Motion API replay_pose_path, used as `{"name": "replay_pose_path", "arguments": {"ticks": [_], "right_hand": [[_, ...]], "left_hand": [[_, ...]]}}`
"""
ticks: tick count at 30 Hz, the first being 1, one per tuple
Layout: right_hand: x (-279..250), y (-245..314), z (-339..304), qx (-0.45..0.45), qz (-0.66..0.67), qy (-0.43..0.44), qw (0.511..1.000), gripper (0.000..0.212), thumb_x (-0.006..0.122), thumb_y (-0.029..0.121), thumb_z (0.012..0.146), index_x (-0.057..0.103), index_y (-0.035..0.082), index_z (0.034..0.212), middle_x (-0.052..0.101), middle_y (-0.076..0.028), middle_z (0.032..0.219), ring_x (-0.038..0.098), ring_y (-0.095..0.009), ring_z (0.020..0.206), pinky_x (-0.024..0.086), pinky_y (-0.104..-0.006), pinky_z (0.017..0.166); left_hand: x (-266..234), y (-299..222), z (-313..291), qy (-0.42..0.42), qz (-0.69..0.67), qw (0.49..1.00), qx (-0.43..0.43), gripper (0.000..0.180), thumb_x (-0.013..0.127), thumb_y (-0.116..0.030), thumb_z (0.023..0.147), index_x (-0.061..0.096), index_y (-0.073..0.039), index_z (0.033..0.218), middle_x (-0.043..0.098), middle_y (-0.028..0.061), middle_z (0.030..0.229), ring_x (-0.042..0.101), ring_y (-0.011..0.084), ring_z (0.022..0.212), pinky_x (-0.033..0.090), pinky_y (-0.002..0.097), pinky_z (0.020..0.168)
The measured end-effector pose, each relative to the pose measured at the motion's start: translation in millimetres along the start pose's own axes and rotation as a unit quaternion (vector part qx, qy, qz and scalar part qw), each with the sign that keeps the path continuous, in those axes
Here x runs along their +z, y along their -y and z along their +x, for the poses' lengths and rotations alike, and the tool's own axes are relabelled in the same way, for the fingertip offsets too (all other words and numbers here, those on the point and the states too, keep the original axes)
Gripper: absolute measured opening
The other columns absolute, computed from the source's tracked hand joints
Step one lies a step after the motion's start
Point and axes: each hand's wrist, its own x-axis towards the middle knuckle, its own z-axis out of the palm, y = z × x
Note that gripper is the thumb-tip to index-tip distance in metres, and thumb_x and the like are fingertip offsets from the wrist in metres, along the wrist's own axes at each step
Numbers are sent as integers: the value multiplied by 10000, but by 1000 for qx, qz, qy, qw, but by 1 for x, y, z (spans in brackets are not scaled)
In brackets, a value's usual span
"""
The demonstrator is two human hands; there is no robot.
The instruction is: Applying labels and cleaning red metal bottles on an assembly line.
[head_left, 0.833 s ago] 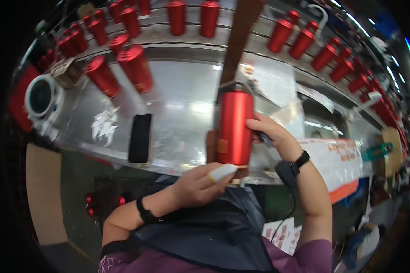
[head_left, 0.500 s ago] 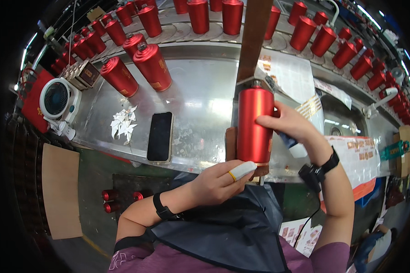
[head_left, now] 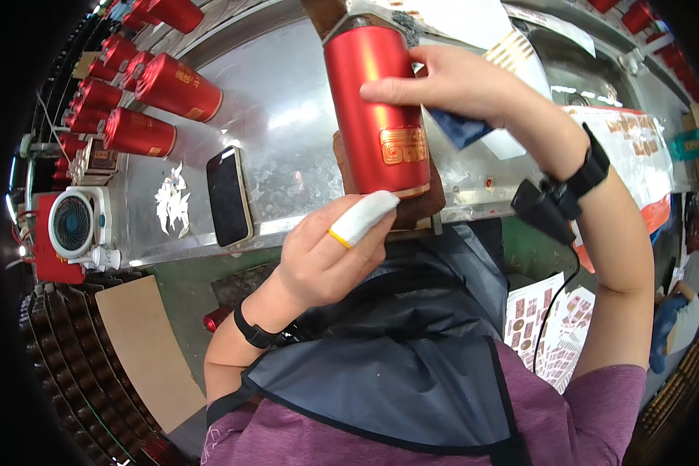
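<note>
Over the steel worktop, my right hand gripped the tall red metal bottle upright, while my left hand, fingers curled, touched its base with a white-wrapped fingertip.

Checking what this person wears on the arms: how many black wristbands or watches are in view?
2: one black band on the left wrist below the left hand, one black watch on the right wrist. None seems hidden.
</note>
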Motion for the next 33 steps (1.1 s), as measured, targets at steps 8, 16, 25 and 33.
{"name": "replay_pose_path", "arguments": {"ticks": [8, 16, 25, 33], "right_hand": [[2, -37, 18, 21, 286, 69, 955, 644, 790, 558, 704, 684, 17, 1035, 637, -16, 735, 569, -53, 573, 433, -191, 489], [0, -16, 14, -30, 94, 9, 995, 793, 768, 623, 709, 643, -44, 1119, 691, -115, 962, 679, -171, 826, 535, -259, 761], [5, -27, 13, -23, 232, -2, 972, 743, 748, 646, 697, 670, 12, 1077, 661, -41, 727, 594, -89, 569, 442, -212, 512], [-6, -26, 19, -31, 190, 37, 981, 820, 768, 643, 695, 621, -11, 1167, 684, -76, 895, 628, -117, 642, 502, -224, 585]], "left_hand": [[7, 1, -3, -9, -20, 1000, -20, 378, 680, 99, 623, 724, -2, 985, 689, 120, 1035, 669, 280, 874, 564, 346, 753], [5, -6, 7, 25, -7, 999, -24, 380, 668, 102, 620, 729, -4, 981, 692, 117, 1025, 668, 284, 875, 552, 344, 754], [4, -4, 6, 40, 5, 999, -1, 364, 689, 56, 638, 728, 13, 998, 685, 115, 1045, 656, 273, 935, 563, 331, 787], [6, -2, 4, 31, 16, 999, 9, 343, 696, 45, 650, 725, 11, 989, 681, 113, 1043, 658, 272, 941, 561, 325, 779]]}}
